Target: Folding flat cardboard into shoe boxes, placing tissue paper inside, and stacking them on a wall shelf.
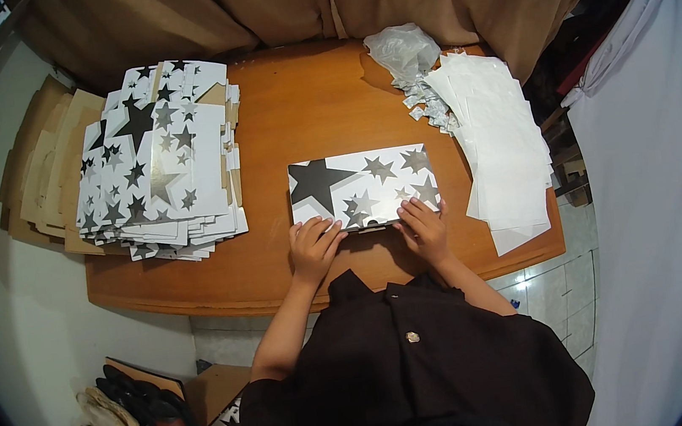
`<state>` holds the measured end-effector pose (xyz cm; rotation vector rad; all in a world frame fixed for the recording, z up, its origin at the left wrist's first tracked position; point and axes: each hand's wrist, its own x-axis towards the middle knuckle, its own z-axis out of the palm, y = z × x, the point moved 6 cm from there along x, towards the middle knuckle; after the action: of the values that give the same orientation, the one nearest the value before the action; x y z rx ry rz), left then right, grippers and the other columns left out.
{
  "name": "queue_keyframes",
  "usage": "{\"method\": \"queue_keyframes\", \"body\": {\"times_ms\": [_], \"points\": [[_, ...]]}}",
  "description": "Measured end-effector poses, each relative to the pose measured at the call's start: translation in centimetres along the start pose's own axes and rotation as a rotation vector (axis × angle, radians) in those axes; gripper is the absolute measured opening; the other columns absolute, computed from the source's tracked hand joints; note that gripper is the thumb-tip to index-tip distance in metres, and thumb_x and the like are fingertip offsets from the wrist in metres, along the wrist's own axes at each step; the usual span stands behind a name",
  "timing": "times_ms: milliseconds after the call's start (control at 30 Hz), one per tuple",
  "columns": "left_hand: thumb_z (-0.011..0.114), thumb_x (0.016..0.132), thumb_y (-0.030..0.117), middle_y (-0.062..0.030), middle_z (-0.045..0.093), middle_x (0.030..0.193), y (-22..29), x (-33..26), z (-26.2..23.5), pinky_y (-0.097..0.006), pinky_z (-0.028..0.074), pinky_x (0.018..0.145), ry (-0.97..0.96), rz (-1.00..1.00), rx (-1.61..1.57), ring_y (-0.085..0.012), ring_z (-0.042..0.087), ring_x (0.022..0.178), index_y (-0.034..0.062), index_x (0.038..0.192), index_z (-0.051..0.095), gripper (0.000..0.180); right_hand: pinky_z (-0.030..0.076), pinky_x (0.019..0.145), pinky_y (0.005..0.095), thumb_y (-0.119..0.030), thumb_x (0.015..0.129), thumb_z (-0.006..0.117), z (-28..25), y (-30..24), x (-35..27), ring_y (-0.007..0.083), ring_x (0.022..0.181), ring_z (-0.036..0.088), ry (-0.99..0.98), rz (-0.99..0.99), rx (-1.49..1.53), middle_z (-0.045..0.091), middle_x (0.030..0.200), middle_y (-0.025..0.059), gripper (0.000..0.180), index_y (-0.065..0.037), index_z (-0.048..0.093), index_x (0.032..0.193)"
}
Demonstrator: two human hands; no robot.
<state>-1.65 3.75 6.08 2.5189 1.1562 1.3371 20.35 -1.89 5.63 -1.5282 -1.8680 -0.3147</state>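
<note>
Centre of the frame, a flat white box printed with dark and silver stars (362,186) lies on the wooden table (303,115). The left hand (314,246) presses flat on its near edge, fingers spread and gripping nothing; the right hand (424,226) does the same just to the right, palm down and open. Over at upper left sits a tall stack of star-printed flat cartons (156,163), brown cardboard sheets (42,169) beside it. Upper right, white sheets (503,142) and a crumpled plastic bag (402,50).
</note>
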Motion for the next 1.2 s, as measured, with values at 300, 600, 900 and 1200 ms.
{"method": "queue_keyframes", "body": {"times_ms": [300,600,900,1200], "points": [[0.076,0.069,0.02,0.0001,0.064,0.089,0.1,-0.7,0.4,-0.041,0.036,0.084,0.045,0.039,0.053,-0.0193,0.059,0.092,0.0139,0.091,0.07,0.023,0.027,0.105,0.0399,-0.011,0.075,0.071,0.6,-0.1,-0.2,0.0169,0.099,0.063,0.04,-0.057,0.085,0.067,0.099,0.0032,0.016,-0.009,0.067,0.09],[0.076,0.069,0.021,-0.0005,0.065,0.091,0.2,-0.7,0.4,-0.04,0.035,0.086,0.051,0.035,0.055,-0.0185,0.059,0.094,0.0145,0.093,0.07,0.025,0.03,0.102,0.0375,-0.013,0.077,0.069,1.2,0.3,-0.4,0.0179,0.099,0.062,0.049,-0.095,0.049,0.066,0.1,0.0032,0.015,-0.011,0.065,0.091],[0.076,0.07,0.021,-0.0004,0.064,0.094,0.5,-1.1,2.1,-0.038,0.034,0.087,0.086,0.06,0.157,-0.0181,0.06,0.096,0.0148,0.096,0.069,0.028,0.027,0.102,0.0479,-0.016,0.076,0.068,0.8,0.5,1.8,0.0211,0.109,0.057,-0.03,-0.051,0.064,0.063,0.108,0.0038,0.026,-0.012,0.062,0.1],[0.074,0.072,0.027,0.0003,0.064,0.094,0.6,-1.7,2.7,-0.04,0.027,0.093,0.13,0.076,0.229,-0.0158,0.057,0.099,0.0157,0.094,0.068,0.025,0.029,0.1,0.0489,-0.019,0.075,0.068,2.0,-2.6,0.8,0.0216,0.107,0.056,0.007,-0.105,0.15,0.061,0.104,0.0047,0.024,-0.012,0.063,0.098]]}}
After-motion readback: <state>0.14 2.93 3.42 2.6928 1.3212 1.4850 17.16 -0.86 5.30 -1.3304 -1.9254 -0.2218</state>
